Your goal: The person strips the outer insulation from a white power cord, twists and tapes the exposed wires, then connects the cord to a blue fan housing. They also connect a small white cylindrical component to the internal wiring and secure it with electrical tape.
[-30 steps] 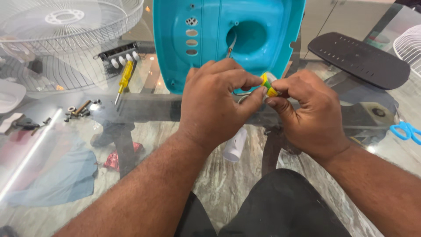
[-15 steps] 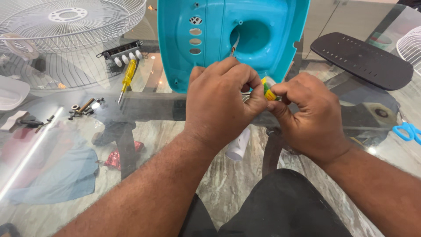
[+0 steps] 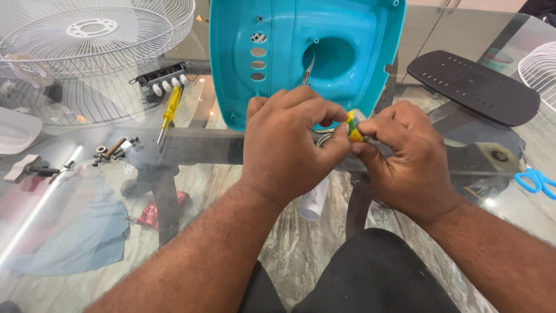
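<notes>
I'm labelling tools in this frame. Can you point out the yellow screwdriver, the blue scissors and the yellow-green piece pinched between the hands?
yellow screwdriver [image 3: 170, 106], head view, on its handle.
blue scissors [image 3: 536, 181], head view, on a handle loop.
yellow-green piece [image 3: 353, 128], head view, on its exposed middle.

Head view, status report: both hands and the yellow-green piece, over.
Left hand and right hand both pinching small yellow-green piece. Turquoise fan housing directly behind. Yellow screwdriver lying left, untouched.

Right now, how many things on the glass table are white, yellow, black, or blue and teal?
White wire fan guards: 2
Yellow-handled screwdriver: 1
Black flat panel: 1
Teal plastic housing: 1
Blue scissors: 1
Total: 6
</notes>
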